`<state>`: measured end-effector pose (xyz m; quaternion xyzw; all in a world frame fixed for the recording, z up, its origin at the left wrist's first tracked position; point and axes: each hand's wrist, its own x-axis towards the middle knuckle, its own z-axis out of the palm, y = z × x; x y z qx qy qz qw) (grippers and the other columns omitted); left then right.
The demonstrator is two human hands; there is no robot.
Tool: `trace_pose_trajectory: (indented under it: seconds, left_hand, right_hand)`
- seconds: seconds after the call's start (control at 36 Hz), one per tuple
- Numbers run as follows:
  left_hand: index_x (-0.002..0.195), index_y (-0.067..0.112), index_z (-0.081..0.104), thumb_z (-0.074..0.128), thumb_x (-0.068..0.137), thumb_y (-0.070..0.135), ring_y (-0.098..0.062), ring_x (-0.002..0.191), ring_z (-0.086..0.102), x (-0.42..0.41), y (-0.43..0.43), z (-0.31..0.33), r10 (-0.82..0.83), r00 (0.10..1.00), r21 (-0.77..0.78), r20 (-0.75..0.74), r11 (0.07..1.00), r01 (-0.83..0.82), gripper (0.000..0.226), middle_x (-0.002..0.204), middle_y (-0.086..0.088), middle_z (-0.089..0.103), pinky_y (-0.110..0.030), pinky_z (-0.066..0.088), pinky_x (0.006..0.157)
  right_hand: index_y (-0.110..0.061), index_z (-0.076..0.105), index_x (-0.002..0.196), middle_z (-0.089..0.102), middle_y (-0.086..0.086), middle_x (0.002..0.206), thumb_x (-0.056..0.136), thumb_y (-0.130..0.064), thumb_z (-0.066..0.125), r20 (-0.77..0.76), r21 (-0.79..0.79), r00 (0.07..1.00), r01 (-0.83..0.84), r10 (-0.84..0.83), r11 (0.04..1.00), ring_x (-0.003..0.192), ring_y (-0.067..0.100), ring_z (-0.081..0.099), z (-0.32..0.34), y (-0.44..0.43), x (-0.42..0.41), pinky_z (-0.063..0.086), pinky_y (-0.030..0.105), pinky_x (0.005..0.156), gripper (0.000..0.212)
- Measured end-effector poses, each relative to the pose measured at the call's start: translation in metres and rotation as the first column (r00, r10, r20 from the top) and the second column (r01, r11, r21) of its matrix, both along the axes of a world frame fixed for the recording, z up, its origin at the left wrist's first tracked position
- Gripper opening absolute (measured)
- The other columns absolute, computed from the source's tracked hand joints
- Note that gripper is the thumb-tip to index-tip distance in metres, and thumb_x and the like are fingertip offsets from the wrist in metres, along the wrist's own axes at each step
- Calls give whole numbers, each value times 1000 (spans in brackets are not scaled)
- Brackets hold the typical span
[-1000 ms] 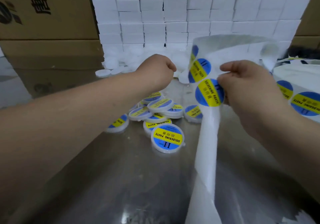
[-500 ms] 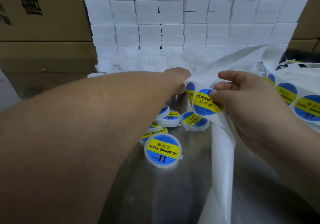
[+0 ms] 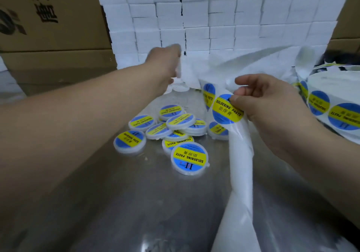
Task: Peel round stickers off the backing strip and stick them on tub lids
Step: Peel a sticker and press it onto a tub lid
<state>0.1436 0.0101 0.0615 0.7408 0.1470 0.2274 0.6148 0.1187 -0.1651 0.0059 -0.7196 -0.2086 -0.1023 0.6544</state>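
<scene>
Now the left hand (image 3: 165,62) has reached back among the blank tubs (image 3: 181,88) (grip blurred, cannot tell); the right hand (image 3: 272,103) pinches the next sticker (image 3: 227,109), ready for a lid.

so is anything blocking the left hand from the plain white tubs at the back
Nothing visible. The left hand is right at the plain tubs, past the labelled pile; the backing strip hangs off to its right.
</scene>
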Motion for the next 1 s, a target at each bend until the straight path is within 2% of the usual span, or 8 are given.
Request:
trace_pose_trajectory:
  seconds: [0.17,0.31,0.39,0.5,0.64,0.75,0.92,1.0]
  left_hand:
    - [77,22,51,46,84,30,-19,60,45,-66,-4,-8,-41,999,-169,32,984,46,11,81,-1,59,-25,35,57]
    - [80,23,56,40,78,40,-14,74,50,-100,-40,-33,-225,971,192,76,959,207,24,88,2,66,-19,43,56]
    - [85,19,57,34,83,41,-21,87,57,-102,-46,-49,-236,967,430,92,886,175,31,82,3,60,-29,48,76]
    - [81,32,54,39,60,70,0,75,52,-102,-46,-56,-179,975,527,135,846,83,47,76,15,57,-16,41,65]
    - [87,39,52,55,67,46,12,83,43,-105,-44,-65,-198,964,627,180,777,43,22,86,22,51,-1,30,73]
    - [88,44,50,60,76,27,6,88,44,-107,-33,-64,-194,952,587,235,809,20,23,97,17,54,-3,31,75]
    - [85,45,46,56,75,32,4,89,44,-109,-32,-63,-202,964,598,172,799,61,20,96,15,54,-6,32,75]
    - [91,41,48,53,72,36,5,90,43,-109,-33,-64,-225,963,599,149,795,93,20,96,17,52,-4,30,75]
  right_hand:
    - [-28,57,80,57,-15,57,80,-3,65,19,10,1000,8,-8,1000,46,-4,49,2,1,-4,38,13,47,27]
    - [-31,55,76,55,-18,60,80,-3,64,149,-45,987,70,-63,997,50,-3,50,2,3,-15,43,13,51,29]
    - [-31,54,76,55,-15,64,80,-6,65,155,-42,987,61,-54,997,53,0,49,1,5,-17,44,17,55,28]
    - [-30,55,77,54,-12,63,79,-5,65,147,-22,989,6,-3,1000,59,7,51,2,6,-18,46,27,64,27]
    - [-27,60,83,60,-19,62,74,-7,64,98,47,986,-139,134,989,55,-3,53,6,6,-23,41,12,52,23]
    - [-17,57,96,64,-11,65,55,-2,52,-53,181,915,-385,400,905,59,6,59,11,5,-25,46,18,55,44]
    - [-14,56,106,68,-1,77,58,8,66,-201,47,831,-521,519,852,69,13,64,2,7,-24,50,29,71,53]
    - [-19,57,105,68,-2,71,56,-4,64,-182,-43,851,-508,493,860,65,13,64,0,6,-24,51,28,68,51]
